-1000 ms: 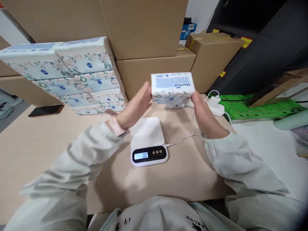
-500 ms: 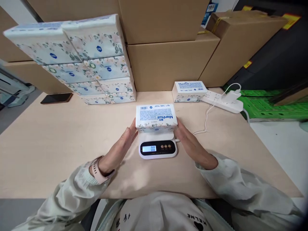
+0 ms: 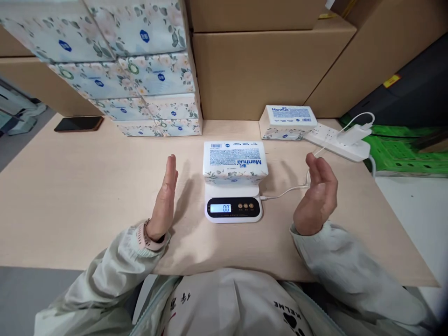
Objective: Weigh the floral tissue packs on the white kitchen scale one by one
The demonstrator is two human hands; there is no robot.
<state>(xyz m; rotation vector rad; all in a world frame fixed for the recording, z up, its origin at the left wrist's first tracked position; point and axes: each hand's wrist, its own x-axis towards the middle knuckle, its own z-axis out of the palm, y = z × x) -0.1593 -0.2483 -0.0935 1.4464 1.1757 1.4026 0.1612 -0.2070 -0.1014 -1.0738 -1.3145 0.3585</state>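
Observation:
A tissue pack (image 3: 234,161) with blue print and a floral edge rests on a white digital scale (image 3: 233,190) whose display reads 0.0. To the left of the scale my left hand (image 3: 165,200) is raised, fingers stretched out, palm facing the pack and not touching it. My right hand (image 3: 316,196) is held up on the other side, well apart from the pack, its fingers extended and slightly bent. Neither hand holds anything. A pink watch band (image 3: 149,237) circles my left wrist.
Stacked tissue packs (image 3: 159,77) stand at the back left beside a phone (image 3: 79,123). A second single pack (image 3: 287,122) sits near a white power strip (image 3: 336,142). Cardboard boxes (image 3: 255,74) wall off the table's back. A white cable (image 3: 285,191) runs to the scale.
Both hands have let go of the tissue pack and moved outward, left and right. The pack stays on the scale, and the display still reads 0.0. The camera view has tilted down.

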